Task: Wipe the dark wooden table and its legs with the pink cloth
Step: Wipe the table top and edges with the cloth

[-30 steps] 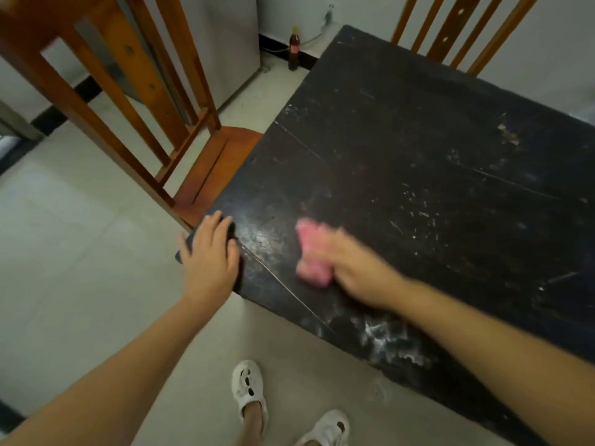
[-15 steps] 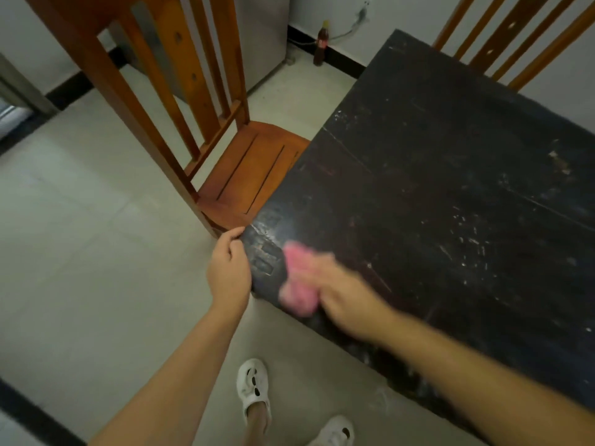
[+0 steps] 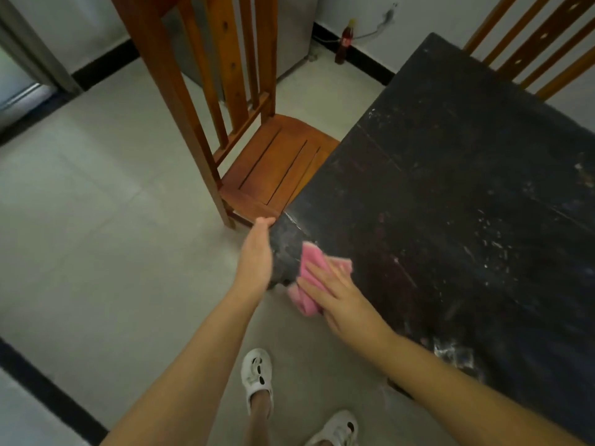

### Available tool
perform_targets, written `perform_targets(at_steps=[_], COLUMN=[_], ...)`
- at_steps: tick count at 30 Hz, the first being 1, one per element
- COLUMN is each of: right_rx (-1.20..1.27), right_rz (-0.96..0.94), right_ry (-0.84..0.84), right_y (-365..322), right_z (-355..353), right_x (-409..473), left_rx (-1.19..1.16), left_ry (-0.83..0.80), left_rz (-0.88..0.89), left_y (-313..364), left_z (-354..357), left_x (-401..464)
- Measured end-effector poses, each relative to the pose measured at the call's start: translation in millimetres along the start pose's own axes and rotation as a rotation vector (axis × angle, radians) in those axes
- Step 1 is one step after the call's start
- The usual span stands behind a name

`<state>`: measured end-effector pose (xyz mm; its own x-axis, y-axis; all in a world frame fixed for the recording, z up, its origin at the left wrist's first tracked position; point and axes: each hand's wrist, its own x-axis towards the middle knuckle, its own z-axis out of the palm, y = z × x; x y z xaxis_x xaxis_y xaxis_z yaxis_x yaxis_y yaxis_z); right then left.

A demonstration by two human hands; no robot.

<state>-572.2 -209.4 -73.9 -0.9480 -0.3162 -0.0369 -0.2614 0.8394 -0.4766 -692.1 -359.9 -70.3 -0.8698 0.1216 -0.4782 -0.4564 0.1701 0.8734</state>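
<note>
One pink cloth (image 3: 310, 275) is lying at the near corner of the dark tabletop (image 3: 450, 194), draping over its edge; the right hand (image 3: 335, 294) is pressing on it with fingers (image 3: 322, 273) straight and spread; the left hand (image 3: 256, 252) is resting against the corner's side, fingers straight and together, holding nothing; two wooden chairs are standing by, one chair (image 3: 244, 123) beside the corner, a second chair (image 3: 541, 43) beyond the far edge; one bottle (image 3: 344, 43) is standing on the floor (image 3: 96, 204) by the wall; two white shoes (image 3: 257, 375) are showing below.
</note>
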Motion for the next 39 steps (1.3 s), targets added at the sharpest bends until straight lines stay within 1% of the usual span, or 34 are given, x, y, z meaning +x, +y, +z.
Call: perform_targets(at_steps=[2,3,4,5,6,8,10,11,13,15,17,18,19,21,23,24,25,26,27,29,31,33,34,35,36,37,39], right_rx=[0.027,0.087,0.118,0.152,0.184,0.117,0.023,-0.028,-0.051,-0.040,0.065,0.132,0.200,0.295,0.199,0.154,0.134,0.134,0.117,0.044,0.030,0.149,0.209,0.260,0.318,0.395,0.490], right_rz=[0.062,0.110,0.164,0.191,0.183,0.200,0.202,0.178,0.131,0.099,0.127,0.146,0.202,0.413,0.556,0.622,0.699,0.732,0.709,0.548,0.379,0.273,0.255,0.252,0.276,0.346,0.548], right_ry=[-0.041,-0.067,-0.071,-0.053,0.009,0.094,0.071,0.047,0.053,0.062,0.029,0.029,0.058,0.194,0.398,0.448,0.463,0.450,0.409,0.337,0.312,0.218,0.153,0.103,0.088,0.122,0.285], right_y=[-0.6,-7.9,-13.1,-15.9,-11.7,1.8,12.6,16.5,16.2,14.6,11.6,12.5,18.3,43.6,91.8,116.3,135.4,146.4,146.1,120.0,79.8,42.7,26.5,19.4,19.5,25.5,51.4], right_z=[-10.2,-22.6,-33.2,-42.8,-49.9,-46.2,-29.9,-18.9,-8.9,-6.6,-21.9,-36.1,-52.5,-86.2,-119.4,-127.1,-126.4,-118.7,-107.6,-81.4,-60.2,-39.9,-32.2,-29.3,-36.2,-50.8,-86.9], right_x=[-34.9,-42.2,-41.2,-32.8,-18.3,24.1,48.2,41.4,-1.8,-69.0,-128.4,-141.4,-143.7,-124.2,-91.6,-75.2,-59.8,-47.9,-39.9,-41.6,-74.3,-123.6,-148.2,-167.6,-176.6,-174.5,-154.6], left_rx=[0.491,0.629,0.676,0.692,0.680,0.667,0.693,0.698,0.693,0.727,0.817,0.888,0.973,1.130,1.196,1.207,1.211,1.218,1.222,1.219,1.199,1.161,1.140,1.121,1.105,1.092,1.091], left_ry=[-0.049,-0.040,-0.022,-0.004,0.017,0.063,0.112,0.114,0.056,0.000,-0.036,-0.057,-0.075,-0.086,-0.059,-0.045,-0.038,-0.032,-0.024,-0.022,-0.014,0.010,0.028,0.046,0.051,0.038,-0.014], left_rz=[0.242,0.300,0.321,0.333,0.324,0.306,0.358,0.411,0.473,0.489,0.535,0.569,0.609,0.687,0.741,0.759,0.763,0.763,0.760,0.752,0.760,0.764,0.762,0.755,0.742,0.727,0.722], left_y=[-6.8,-8.6,-9.5,-9.6,-4.8,-4.2,-0.2,2.3,6.6,2.5,-6.5,-12.5,-18.2,-26.7,-30.9,-31.3,-31.7,-32.1,-32.6,-33.1,-33.0,-33.0,-32.4,-32.7,-32.7,-33.7,-37.4], left_z=[7.4,11.5,14.4,15.3,16.0,19.2,27.5,33.5,50.1,69.5,89.5,97.7,103.9,110.0,111.1,111.2,111.4,111.6,111.7,112.3,112.4,113.2,114.6,117.0,121.3,127.1,141.3], left_x=[-2.9,-6.7,-9.9,-11.8,-15.6,-14.0,-15.1,-16.8,-21.2,-25.7,-34.4,-39.5,-44.0,-47.3,-44.0,-43.0,-42.8,-42.8,-42.9,-43.8,-43.8,-44.3,-45.5,-47.7,-51.5,-57.1,-71.1])
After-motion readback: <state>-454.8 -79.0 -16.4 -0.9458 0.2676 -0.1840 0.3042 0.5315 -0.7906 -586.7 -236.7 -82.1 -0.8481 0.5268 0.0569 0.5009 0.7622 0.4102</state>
